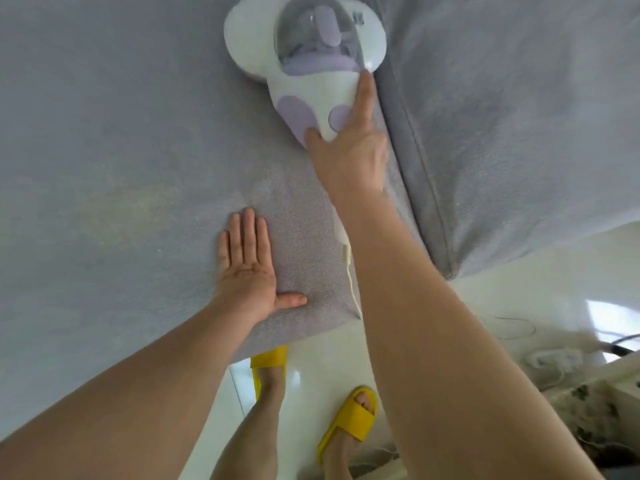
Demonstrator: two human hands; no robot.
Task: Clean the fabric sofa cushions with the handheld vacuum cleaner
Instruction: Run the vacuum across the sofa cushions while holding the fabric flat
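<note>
A white and lilac handheld vacuum cleaner point(304, 46) with a clear dust dome lies head-down on the grey fabric seat cushion point(121, 140), close to the seam beside the neighbouring cushion point(519, 116). My right hand point(349, 147) grips its handle, thumb on the left side and index finger stretched forward along the body. My left hand point(247, 265) rests flat on the cushion near its front edge, fingers straight, thumb spread to the right. The vacuum's white cord point(349, 268) runs back from under my right wrist and off the cushion edge.
My feet in yellow slippers point(349, 420) stand on a glossy white tiled floor point(304, 379) below the sofa edge. At the right lie a white power strip point(550, 358) with cables and a patterned object point(595, 407).
</note>
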